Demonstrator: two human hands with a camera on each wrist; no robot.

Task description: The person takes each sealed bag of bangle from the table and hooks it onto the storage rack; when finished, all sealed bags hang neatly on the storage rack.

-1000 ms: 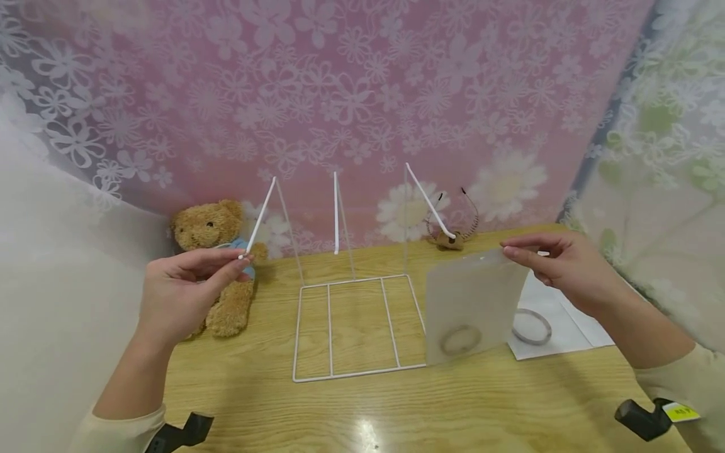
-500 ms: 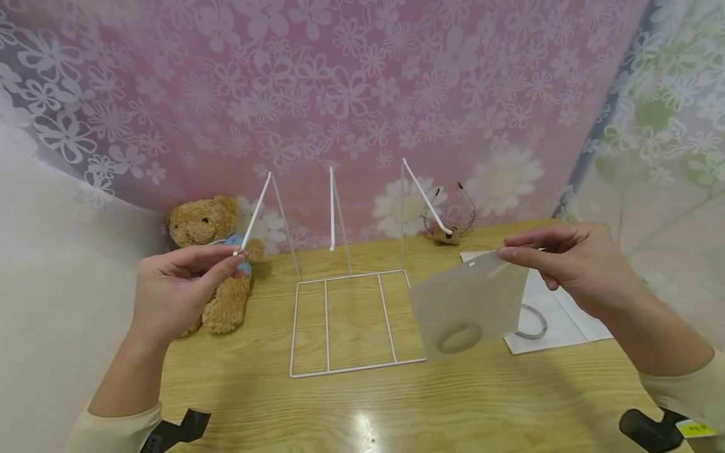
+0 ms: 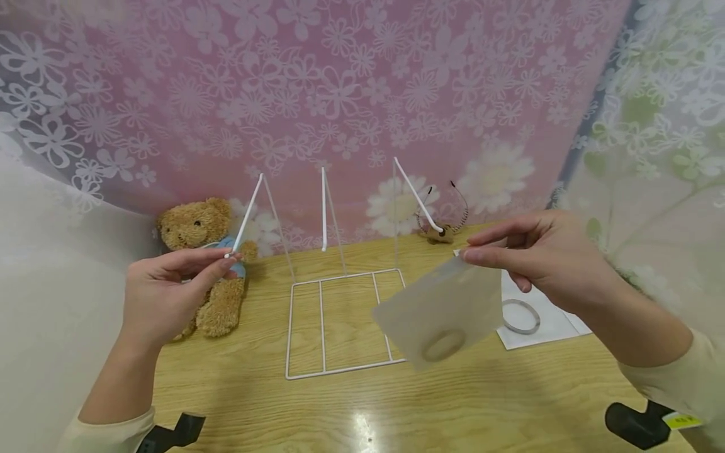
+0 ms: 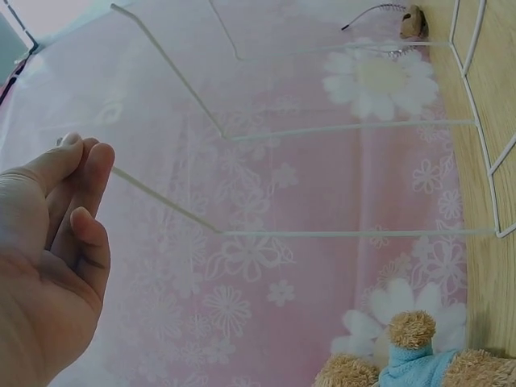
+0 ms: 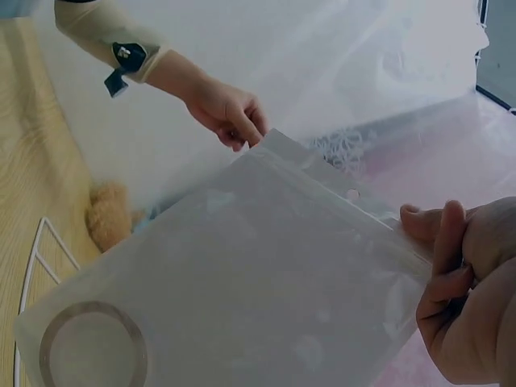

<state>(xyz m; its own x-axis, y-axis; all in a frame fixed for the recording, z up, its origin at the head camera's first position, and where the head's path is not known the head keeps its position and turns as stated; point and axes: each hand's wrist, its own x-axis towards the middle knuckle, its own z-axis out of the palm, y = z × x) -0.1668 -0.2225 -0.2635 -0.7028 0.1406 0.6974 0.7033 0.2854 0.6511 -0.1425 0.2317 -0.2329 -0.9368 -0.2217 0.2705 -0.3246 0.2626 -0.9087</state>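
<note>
A white wire rack (image 3: 323, 327) stands on the table with three arms slanting up. My left hand (image 3: 164, 292) pinches the tip of its left arm between thumb and fingertips; the left wrist view shows this hand (image 4: 60, 258) at the end of the lowest arm. At the right, my right hand (image 3: 546, 264) pinches the top corner of a translucent bag (image 3: 453, 308), which hangs tilted over the rack's right side. Inside the bag (image 5: 266, 282) a ring (image 5: 93, 310) lies in a lower corner, and a small hole shows near its top edge.
A teddy bear (image 3: 195, 229) in blue sits behind my left hand. Behind the rack's right arm is a brown headband (image 3: 444, 234). White packaging (image 3: 532, 340) with another ring (image 3: 521, 316) lies on the table at the right. Patterned cloth hangs behind.
My right hand has moved left with the bag, which has swung and tilted and now overlaps the rack's right side. My left hand keeps its pinch on the arm tip.
</note>
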